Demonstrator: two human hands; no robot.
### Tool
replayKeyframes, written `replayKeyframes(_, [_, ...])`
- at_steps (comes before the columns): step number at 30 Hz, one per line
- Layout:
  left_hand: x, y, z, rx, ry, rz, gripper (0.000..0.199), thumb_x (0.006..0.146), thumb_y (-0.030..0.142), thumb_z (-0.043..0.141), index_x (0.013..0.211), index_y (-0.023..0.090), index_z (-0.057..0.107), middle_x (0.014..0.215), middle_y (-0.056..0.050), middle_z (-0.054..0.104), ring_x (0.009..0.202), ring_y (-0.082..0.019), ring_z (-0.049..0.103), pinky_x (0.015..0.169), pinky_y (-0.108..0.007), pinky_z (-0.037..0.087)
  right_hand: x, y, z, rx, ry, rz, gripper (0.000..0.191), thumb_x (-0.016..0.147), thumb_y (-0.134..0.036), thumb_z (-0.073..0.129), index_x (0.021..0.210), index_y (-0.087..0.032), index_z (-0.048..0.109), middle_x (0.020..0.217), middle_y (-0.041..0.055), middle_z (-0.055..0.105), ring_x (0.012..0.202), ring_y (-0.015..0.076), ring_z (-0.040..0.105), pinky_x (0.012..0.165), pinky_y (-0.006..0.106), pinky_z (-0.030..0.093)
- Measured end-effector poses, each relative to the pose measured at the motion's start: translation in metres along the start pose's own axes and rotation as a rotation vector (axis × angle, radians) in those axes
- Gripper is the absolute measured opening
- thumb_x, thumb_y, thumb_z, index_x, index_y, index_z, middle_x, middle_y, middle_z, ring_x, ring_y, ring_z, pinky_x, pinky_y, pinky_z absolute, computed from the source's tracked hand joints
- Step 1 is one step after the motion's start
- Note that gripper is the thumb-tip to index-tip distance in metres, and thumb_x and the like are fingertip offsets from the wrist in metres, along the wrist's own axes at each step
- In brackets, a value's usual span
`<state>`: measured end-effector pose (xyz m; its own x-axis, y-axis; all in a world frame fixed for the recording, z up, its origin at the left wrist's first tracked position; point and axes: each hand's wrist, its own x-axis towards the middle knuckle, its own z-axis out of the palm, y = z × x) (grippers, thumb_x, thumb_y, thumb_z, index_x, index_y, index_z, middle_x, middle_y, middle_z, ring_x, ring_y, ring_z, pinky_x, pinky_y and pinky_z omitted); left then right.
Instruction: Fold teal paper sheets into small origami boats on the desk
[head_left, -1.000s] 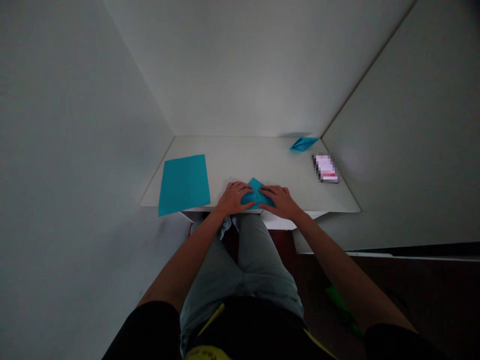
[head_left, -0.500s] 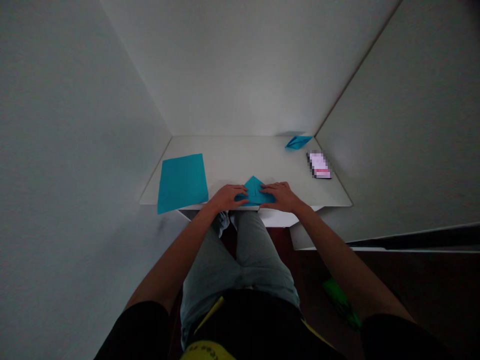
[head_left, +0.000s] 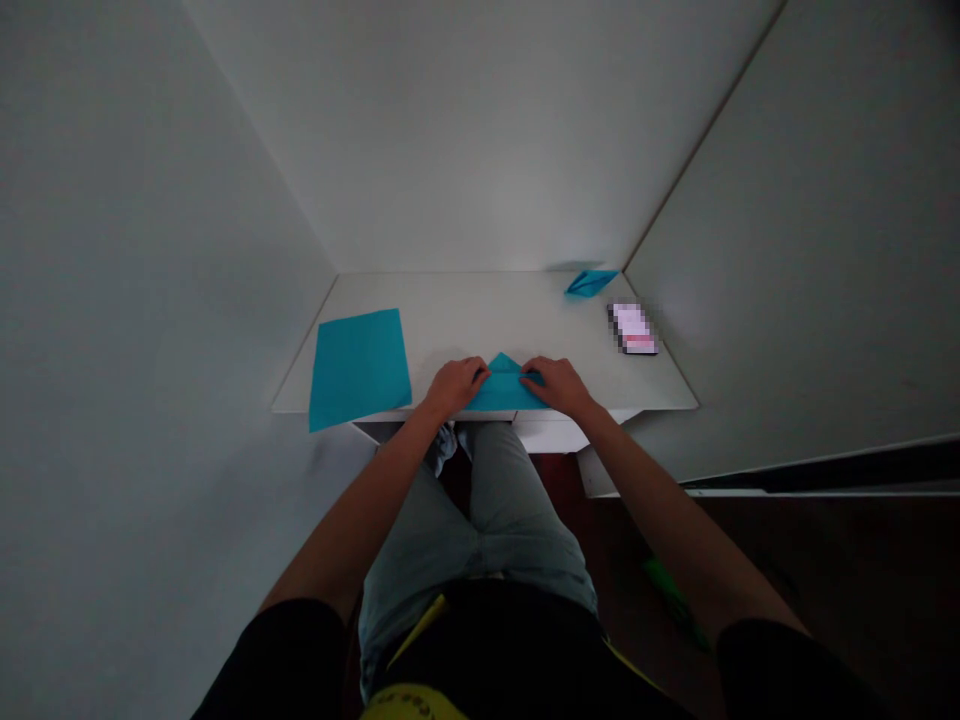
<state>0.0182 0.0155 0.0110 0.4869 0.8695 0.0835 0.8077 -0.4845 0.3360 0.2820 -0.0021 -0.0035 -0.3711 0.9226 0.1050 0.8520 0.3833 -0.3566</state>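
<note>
We have a folded paper [head_left: 506, 398] at the near edge of the table [head_left: 465, 310], roughly midway along it. It is blue, with a straight lower band and a pointed top showing at the far side, between the hands.

Left hand [head_left: 456, 388]: fingers curled, thumb and fingertips appearing to pinch the paper at its left part. Right hand [head_left: 562, 386]: the same at the right part, thumb nearer us than the fingers. We cannot tell how hard either one presses.

Elsewhere we note a flat blue sheet [head_left: 360, 365] at left, one corner past the near edge; a second folded blue piece [head_left: 591, 283] in the far right; and a phone [head_left: 634, 328] near the right edge, its screen blurred.

Handling, our judgement: very light, soft as a single layer, stiffer where layers stack. It should crease readily, slide easily on the smooth top and tear if pulled hard. Best hold: thumb and fingertips at both ends of the fold, pressing lightly, leaving the point free.
</note>
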Motion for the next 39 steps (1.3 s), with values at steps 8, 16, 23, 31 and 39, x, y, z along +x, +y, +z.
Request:
replayKeyframes(8, [-0.031,-0.005,0.023,0.07,0.134,0.206,0.029,0.109,0.026,0.056,0.132,0.025,0.074,0.142,-0.009,0.074,0.136,-0.027,0.066,0.119,-0.048,0.046,-0.02,-0.009,0.019,-0.143,0.169,-0.035,0.029,0.109,-0.033,0.055,0.127,-0.026,0.076,0.143,0.0124,0.072,0.131,0.0334,0.062,0.107,0.05,0.04])
replayKeyframes(16, [-0.076,-0.019,0.04,-0.034,0.078,0.228,0.056,0.103,0.032,0.067,0.158,0.026,0.058,0.167,-0.01,0.056,0.157,-0.029,0.049,0.131,-0.054,0.035,-0.066,0.005,0.028,-0.081,0.064,-0.171,0.057,0.106,-0.047,0.06,0.161,-0.031,0.056,0.167,0.0099,0.055,0.145,0.0349,0.057,0.114,0.054,0.041])
replayKeyframes(23, [-0.068,-0.011,0.021,-0.16,0.142,0.083,0.023,0.106,0.031,0.062,0.119,0.029,0.081,0.117,-0.007,0.082,0.115,-0.027,0.073,0.108,-0.047,0.052,-0.068,0.01,0.011,0.018,0.058,-0.13,0.034,0.108,-0.031,0.053,0.13,-0.033,0.079,0.134,0.0093,0.077,0.123,0.0325,0.066,0.101,0.05,0.044])
replayKeyframes(31, [-0.019,-0.024,-0.011,-0.574,0.334,-0.14,0.031,0.1,0.051,0.069,0.092,0.021,0.072,0.074,0.001,0.067,0.07,-0.016,0.06,0.066,-0.029,0.047,-0.026,0.027,-0.022,0.459,0.294,0.098,0.052,0.102,-0.064,0.06,0.132,-0.024,0.071,0.11,0.0085,0.078,0.086,0.0253,0.068,0.077,0.04,0.056])
replayKeyframes(39, [-0.001,-0.033,0.022,-0.32,0.283,-0.281,0.048,0.089,0.03,0.081,0.132,0.02,0.064,0.112,-0.008,0.073,0.096,-0.024,0.07,0.093,-0.041,0.054,0.0,0.049,0.021,0.213,0.255,0.146,0.066,0.097,-0.047,0.065,0.157,-0.02,0.056,0.122,0.0169,0.069,0.109,0.0362,0.065,0.099,0.054,0.055])
